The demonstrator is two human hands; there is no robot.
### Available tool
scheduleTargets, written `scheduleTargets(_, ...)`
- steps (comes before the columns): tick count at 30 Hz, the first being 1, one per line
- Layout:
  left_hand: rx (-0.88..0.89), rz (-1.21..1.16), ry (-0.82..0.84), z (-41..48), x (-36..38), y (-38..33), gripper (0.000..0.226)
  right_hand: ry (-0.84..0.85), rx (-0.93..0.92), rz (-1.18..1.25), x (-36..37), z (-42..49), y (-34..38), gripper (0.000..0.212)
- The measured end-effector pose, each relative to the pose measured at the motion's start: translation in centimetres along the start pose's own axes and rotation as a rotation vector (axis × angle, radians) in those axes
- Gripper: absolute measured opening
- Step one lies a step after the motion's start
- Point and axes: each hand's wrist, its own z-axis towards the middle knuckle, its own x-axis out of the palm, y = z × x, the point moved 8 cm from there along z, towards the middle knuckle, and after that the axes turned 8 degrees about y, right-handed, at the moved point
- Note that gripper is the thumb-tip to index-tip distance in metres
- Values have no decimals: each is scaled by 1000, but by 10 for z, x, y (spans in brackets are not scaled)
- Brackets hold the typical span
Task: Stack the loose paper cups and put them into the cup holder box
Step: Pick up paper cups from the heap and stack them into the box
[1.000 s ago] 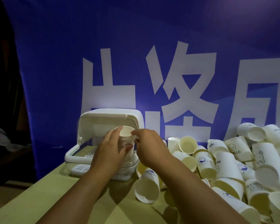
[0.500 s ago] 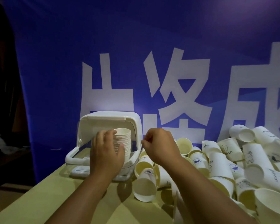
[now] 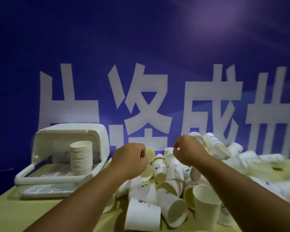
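Note:
A white cup holder box (image 3: 28,174) with its lid raised stands on the table at the left. A stack of paper cups (image 3: 81,156) stands upright inside it, untouched. To its right lies a heap of loose paper cups (image 3: 172,185), most on their sides. My left hand (image 3: 130,160) hovers over the heap's left edge, fingers curled, holding nothing. My right hand (image 3: 188,150) hangs over the heap's far side, fingers curled too, and I see nothing in it.
The yellow-green table (image 3: 15,213) has its left edge running diagonally past the box. A blue banner with large white characters (image 3: 141,101) hangs right behind the table. More loose cups (image 3: 261,163) spread to the right edge.
My left hand let go of the stack in the box and moved right over the loose cups. My right hand also moved right. The view swung rightwards.

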Motion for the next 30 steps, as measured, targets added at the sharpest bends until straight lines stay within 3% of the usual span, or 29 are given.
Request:
scheduleTargets(4, -13, -95, 132, 40, 30, -34, 8, 38, 40, -79, -16, 12, -53, 20)
scheduleTargets(9, 31, -157, 275, 97, 75, -71, 47, 50, 80, -43, -16, 50, -100, 56)
scheduleTargets(13, 45, -187, 382, 136, 109, -103, 58, 150, 45, -99, -2, 78, -114, 64)
scheduleTargets(18, 68, -160, 495, 164, 139, -124, 59, 191, 35, -162, 13, 100, -121, 59)
scheduleTargets(24, 21, -171, 420, 171, 137, -117, 48, 42, 48, 25, 2, 99, -127, 59)
scheduleTargets(30, 0, -246, 225, 149, 86, -99, 26, -179, -19, 203, -28, 70, -104, 57)
